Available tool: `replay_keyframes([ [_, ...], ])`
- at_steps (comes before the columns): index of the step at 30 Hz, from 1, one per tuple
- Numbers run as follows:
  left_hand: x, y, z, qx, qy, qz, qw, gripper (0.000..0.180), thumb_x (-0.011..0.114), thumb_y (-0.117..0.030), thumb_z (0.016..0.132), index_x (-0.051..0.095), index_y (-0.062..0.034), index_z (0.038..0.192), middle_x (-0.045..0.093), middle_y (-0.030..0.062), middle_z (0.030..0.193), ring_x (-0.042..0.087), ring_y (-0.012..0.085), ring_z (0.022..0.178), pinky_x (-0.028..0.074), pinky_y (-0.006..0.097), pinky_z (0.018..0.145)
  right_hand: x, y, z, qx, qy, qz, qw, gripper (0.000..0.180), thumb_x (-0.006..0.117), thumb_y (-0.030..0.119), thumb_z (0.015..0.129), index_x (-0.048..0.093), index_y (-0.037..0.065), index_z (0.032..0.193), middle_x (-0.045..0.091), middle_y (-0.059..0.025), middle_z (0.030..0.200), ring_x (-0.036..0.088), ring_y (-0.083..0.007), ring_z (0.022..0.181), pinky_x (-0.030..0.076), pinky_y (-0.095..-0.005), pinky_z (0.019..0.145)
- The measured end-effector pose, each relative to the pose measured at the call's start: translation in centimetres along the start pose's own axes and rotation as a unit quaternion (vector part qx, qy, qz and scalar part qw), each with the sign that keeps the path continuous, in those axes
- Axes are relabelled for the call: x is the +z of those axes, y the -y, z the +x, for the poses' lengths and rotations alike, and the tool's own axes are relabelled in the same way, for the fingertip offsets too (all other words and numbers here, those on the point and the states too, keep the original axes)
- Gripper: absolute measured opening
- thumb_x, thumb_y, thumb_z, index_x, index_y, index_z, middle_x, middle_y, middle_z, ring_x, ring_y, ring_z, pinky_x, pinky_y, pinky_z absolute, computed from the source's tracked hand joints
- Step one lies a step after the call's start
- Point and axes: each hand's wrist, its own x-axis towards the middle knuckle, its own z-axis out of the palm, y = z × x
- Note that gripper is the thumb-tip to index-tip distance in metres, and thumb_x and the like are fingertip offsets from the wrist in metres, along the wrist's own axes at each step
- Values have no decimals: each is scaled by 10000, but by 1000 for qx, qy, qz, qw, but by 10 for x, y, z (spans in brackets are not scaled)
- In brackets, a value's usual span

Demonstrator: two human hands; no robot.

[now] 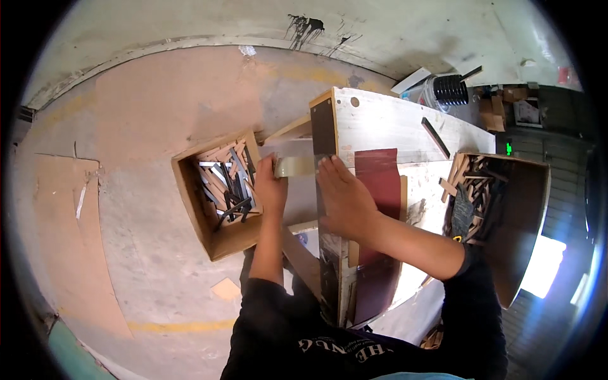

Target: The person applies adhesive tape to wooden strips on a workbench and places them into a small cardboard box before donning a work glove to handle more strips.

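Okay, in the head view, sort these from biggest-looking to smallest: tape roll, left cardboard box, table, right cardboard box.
1. Table
2. Right cardboard box
3. Left cardboard box
4. Tape roll, in the left hand

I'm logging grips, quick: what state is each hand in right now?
Left hand: closed, holding a roll of tape.
Right hand: open, fingers against the table's dark edge.

Tape roll (295,166) partly behind left hand (270,182)
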Motion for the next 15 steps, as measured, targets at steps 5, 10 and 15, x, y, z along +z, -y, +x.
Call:
replay_keyframes([
  [5, 30, 8, -12, -72, 25, -30, 997, 476, 579, 49, 693, 547, -102, 1142, 565, 103, 1034, 563, 324, 954, 469, 369, 785, -2, 3, 27, -26, 116, -13, 993, 903, 589, 559, 720, 389, -120, 1280, 368, -245, 1371, 279, -334, 1324, 111, -443, 1119],
  [10, -8, 27, -9, -187, 154, -85, 966, 809, 780, -163, 642, 400, -119, 1355, 578, 153, 1119, 590, 250, 983, 475, 337, 795, -6, 5, 45, -48, 187, -48, 980, 1021, 573, 668, 677, 371, -122, 1291, 375, -243, 1365, 285, -333, 1321, 110, -463, 1112],
  [15, -89, 51, -66, -240, 81, -138, 958, 631, 742, -197, 716, 484, -9, 1261, 611, 105, 972, 576, 184, 892, 474, 298, 763, -3, -1, 57, -28, 189, 37, 981, 986, 558, 659, 706, 354, -87, 1318, 390, -247, 1348, 295, -331, 1315, 120, -467, 1110],
])
